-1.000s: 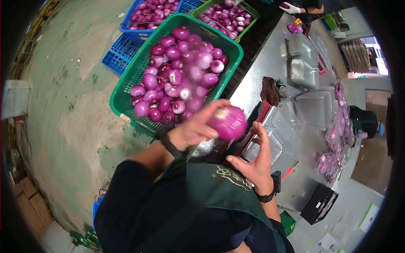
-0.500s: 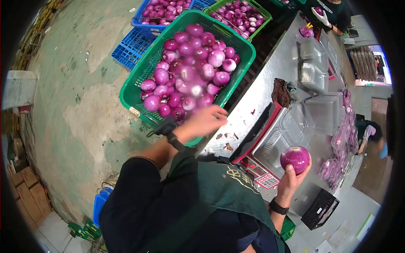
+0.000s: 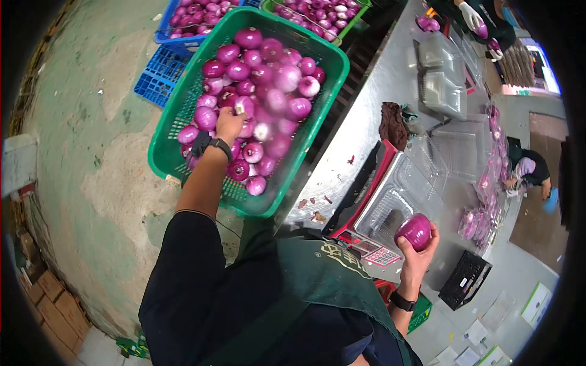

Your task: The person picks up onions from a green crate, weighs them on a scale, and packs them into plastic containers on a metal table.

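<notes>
Fingers [image 3: 431,235] around glossy purple onion [image 3: 413,231]

Produce packing floor. Shown by green crate [image 3: 177,122] and blue crates [image 3: 160,85] heaped with red onions [image 3: 262,91] on worn concrete, steel bench [image 3: 378,97] with stacked clear clamshell trays [image 3: 442,91], weighing scale [image 3: 366,244], gloved co-worker [image 3: 473,15].

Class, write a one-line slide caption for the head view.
Right hand holds a red onion over a scale; left hand reaches into a green crate of onions.
</notes>
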`<state>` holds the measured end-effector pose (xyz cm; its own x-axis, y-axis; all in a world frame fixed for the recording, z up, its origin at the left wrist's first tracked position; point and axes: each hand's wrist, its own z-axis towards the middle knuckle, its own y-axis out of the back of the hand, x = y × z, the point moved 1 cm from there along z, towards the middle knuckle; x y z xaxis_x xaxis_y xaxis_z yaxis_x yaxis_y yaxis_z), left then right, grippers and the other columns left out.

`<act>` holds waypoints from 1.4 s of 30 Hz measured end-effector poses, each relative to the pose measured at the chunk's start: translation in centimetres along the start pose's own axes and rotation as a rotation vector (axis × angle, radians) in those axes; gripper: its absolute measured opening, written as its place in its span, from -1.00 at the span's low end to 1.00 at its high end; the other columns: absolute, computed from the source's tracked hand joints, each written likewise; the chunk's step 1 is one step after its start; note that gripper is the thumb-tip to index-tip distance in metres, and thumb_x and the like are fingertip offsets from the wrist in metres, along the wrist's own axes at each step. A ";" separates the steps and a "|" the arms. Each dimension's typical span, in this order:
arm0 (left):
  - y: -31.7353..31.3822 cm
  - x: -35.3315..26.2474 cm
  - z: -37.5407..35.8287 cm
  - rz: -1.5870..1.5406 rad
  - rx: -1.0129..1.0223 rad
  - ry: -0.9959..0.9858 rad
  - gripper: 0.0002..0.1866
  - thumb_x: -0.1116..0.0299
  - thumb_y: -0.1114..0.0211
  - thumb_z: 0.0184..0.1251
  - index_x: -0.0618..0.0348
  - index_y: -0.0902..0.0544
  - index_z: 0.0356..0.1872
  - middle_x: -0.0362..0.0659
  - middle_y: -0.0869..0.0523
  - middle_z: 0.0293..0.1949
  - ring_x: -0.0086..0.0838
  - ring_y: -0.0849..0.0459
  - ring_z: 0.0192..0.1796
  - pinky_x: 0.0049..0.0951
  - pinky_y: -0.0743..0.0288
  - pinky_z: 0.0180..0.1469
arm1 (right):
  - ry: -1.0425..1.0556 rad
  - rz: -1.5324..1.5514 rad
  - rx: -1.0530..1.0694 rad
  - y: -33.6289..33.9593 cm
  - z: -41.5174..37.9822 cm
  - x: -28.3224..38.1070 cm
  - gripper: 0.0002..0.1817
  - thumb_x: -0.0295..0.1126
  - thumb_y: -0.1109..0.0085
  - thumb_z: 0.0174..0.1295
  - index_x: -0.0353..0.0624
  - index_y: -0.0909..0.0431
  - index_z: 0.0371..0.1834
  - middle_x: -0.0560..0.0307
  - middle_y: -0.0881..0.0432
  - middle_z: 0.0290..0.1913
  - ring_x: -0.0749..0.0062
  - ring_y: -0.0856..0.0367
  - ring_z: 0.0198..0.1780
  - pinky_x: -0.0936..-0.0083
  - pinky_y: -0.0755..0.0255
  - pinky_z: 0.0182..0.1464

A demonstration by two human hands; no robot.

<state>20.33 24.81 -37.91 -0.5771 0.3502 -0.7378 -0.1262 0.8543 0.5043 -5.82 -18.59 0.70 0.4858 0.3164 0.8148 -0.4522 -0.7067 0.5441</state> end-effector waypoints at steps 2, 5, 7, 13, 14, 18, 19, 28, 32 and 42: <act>-1.8 1.3 2.3 -0.007 -0.007 0.067 -0.30 0.15 -0.61 0.14 0.35 -0.58 0.23 0.10 -0.79 0.03 -0.10 -0.78 0.07 -0.16 -0.61 0.18 | -0.008 -0.029 0.017 -0.1 0.5 -0.1 0.01 -0.54 -0.65 -0.09 -0.17 -0.27 0.50 0.01 -0.55 0.22 0.29 -0.68 0.13 0.36 -0.66 0.15; -2.7 2.6 3.7 -0.386 0.265 0.242 -0.53 0.24 -0.56 0.25 0.09 -0.58 0.11 -0.12 -0.75 -0.12 -0.34 -0.75 -0.15 -0.23 -0.72 -0.26 | 0.024 -0.125 0.037 -0.6 1.0 -0.4 0.05 -0.46 -0.73 -0.14 -0.24 -0.32 0.50 -0.06 -0.54 0.30 0.21 -0.65 0.22 0.33 -0.64 0.23; -3.8 2.2 3.9 -0.256 0.026 0.248 -0.35 0.33 -0.59 0.23 0.17 -0.44 0.27 -0.06 -0.75 -0.11 -0.32 -0.74 -0.28 -0.31 -0.66 -0.47 | 0.175 -0.369 0.042 -0.7 1.3 -0.6 0.04 -0.32 -0.77 -0.18 -0.25 -0.40 0.46 -0.12 -0.50 0.34 0.17 -0.59 0.31 0.24 -0.53 0.35; -0.7 0.4 2.1 -0.554 0.424 0.313 -0.58 0.38 -0.52 0.35 0.16 -0.51 0.10 -0.12 -0.71 -0.15 -0.36 -0.74 -0.25 -0.38 -0.75 -0.30 | 0.129 -0.266 -0.032 0.9 1.1 -0.6 -0.09 -0.23 -0.71 0.00 -0.25 -0.44 0.44 -0.09 -0.58 0.29 0.20 -0.58 0.32 0.27 -0.58 0.25; 0.2 -0.6 0.9 -0.538 0.423 0.307 -0.58 0.38 -0.52 0.35 0.16 -0.51 0.10 -0.12 -0.71 -0.15 -0.36 -0.74 -0.25 -0.38 -0.75 -0.30 | 0.155 -0.190 -0.107 1.5 1.2 -1.0 -0.17 -0.25 -0.68 0.07 -0.26 -0.47 0.41 -0.06 -0.61 0.26 0.25 -0.59 0.31 0.31 -0.59 0.20; 3.8 -7.0 -7.6 -1.067 0.684 0.263 -0.59 0.45 -0.36 0.40 0.18 -0.52 0.23 -0.02 -0.72 0.08 -0.15 -0.73 0.14 -0.12 -0.70 0.17 | 0.128 0.051 -0.197 3.4 1.1 -1.8 -0.38 -0.40 -0.57 0.21 -0.28 -0.53 0.32 0.03 -0.65 0.19 0.38 -0.61 0.21 0.43 -0.60 0.13; 4.7 -8.5 -9.4 -1.153 0.786 0.249 -0.56 0.47 -0.30 0.41 0.19 -0.50 0.29 0.02 -0.71 0.14 -0.10 -0.71 0.21 -0.05 -0.65 0.28 | 0.128 0.126 -0.207 3.7 1.2 -2.0 -0.44 -0.46 -0.52 0.25 -0.28 -0.54 0.30 0.07 -0.65 0.17 0.44 -0.62 0.16 0.46 -0.60 0.12; 4.8 -23.0 -31.0 -0.890 1.172 -0.157 -0.17 0.41 -0.57 0.11 0.22 -0.44 0.46 0.02 -0.61 0.30 -0.18 -0.63 0.33 -0.13 -0.55 0.40 | 0.254 0.610 0.275 1.2 -1.7 0.6 -0.22 -0.49 -0.56 0.16 -0.19 -0.39 0.47 0.08 -0.59 0.29 0.51 -0.60 0.12 0.51 -0.55 0.09; 1.6 -26.2 -39.8 -0.725 1.360 -0.198 -0.37 0.47 -0.49 0.38 0.16 -0.40 0.40 0.01 -0.71 0.17 -0.34 -0.72 0.17 -0.31 -0.63 0.25 | 0.527 0.293 0.351 0.9 -4.5 2.6 0.15 -0.36 -0.70 -0.05 -0.16 -0.17 0.64 -0.04 -0.49 0.44 0.23 -0.53 0.39 0.31 -0.47 0.37; -3.2 -27.6 -45.7 0.116 0.593 -1.199 -0.33 0.19 -0.61 0.15 0.18 -0.60 0.28 0.11 -0.69 0.11 -0.04 -0.61 0.15 -0.10 -0.47 0.25 | 0.368 0.338 -0.026 8.0 -3.9 -3.8 0.06 -0.41 -0.62 -0.04 -0.19 -0.16 0.56 -0.08 -0.53 0.32 0.24 -0.57 0.33 0.28 -0.47 0.39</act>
<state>-0.17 -5.19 1.35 0.5357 0.2889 -0.7934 0.4174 0.7262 0.5462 -14.20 -22.96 2.72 0.0147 0.2781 0.9604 -0.5596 -0.7937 0.2384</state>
